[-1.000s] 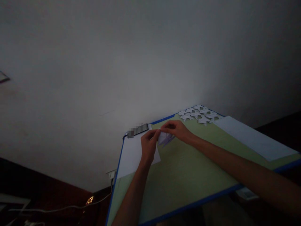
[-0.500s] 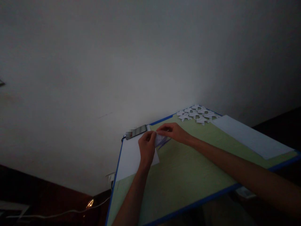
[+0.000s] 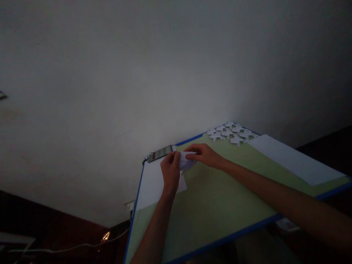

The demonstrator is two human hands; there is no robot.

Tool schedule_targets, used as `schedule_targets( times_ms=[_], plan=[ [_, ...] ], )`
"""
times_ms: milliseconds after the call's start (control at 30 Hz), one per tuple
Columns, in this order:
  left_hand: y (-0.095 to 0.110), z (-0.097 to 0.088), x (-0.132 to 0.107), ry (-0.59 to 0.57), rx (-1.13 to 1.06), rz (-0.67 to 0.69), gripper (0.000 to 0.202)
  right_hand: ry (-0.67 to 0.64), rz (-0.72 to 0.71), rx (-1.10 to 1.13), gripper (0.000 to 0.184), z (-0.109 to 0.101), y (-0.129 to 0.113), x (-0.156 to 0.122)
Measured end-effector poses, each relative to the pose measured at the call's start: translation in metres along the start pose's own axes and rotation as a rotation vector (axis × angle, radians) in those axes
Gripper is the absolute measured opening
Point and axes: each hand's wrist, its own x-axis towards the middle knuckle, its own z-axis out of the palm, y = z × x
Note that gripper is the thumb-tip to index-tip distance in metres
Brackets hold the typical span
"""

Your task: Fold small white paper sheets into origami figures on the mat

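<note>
Between my hands, just above the table, is a small folded white paper [image 3: 186,161]. My left hand [image 3: 171,169] pinches its left side with thumb and fingers. On the right side, my right hand [image 3: 204,154] is closed on the same paper, thumb in front and fingers behind. The exact folds are too dim to make out. Beneath my left hand lies a white sheet [image 3: 151,185], and a phone [image 3: 161,153] rests at that sheet's far edge.
Several folded white paper shapes [image 3: 231,132] lie in a group at the far corner of the green table [image 3: 220,209] with blue edging. A long white sheet [image 3: 294,161] lies along the right side. A pale wall [image 3: 165,80] stands directly behind the table.
My left hand has shifted slightly left. The folded paper has turned, so that a broader face shows between my hands, and my right thumb now lies across its front.
</note>
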Motion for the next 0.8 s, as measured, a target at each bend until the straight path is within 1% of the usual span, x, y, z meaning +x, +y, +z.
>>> schedule_targets(
  times_ms=[200,333,567,800],
  plan=[
    [-0.0001,0.0001,-0.0009,-0.008,0.011,0.017,0.023,0.02,-0.035,-0.088,0.027,0.0007,-0.0031,0.0],
    [0.0001,0.0006,-0.002,-0.016,0.021,0.021,0.023,0.056,-0.045,-0.126,0.022,0.0012,-0.0054,-0.0004],
    [0.0015,0.0004,-0.0014,-0.019,0.018,0.028,0.024,0.065,0.0,-0.011,0.026,0.0006,-0.0016,0.0012],
    [0.0023,0.0025,-0.0018,-0.023,-0.045,0.011,0.024,0.093,-0.018,-0.056,0.022,-0.002,0.0003,0.0031]
  ],
)
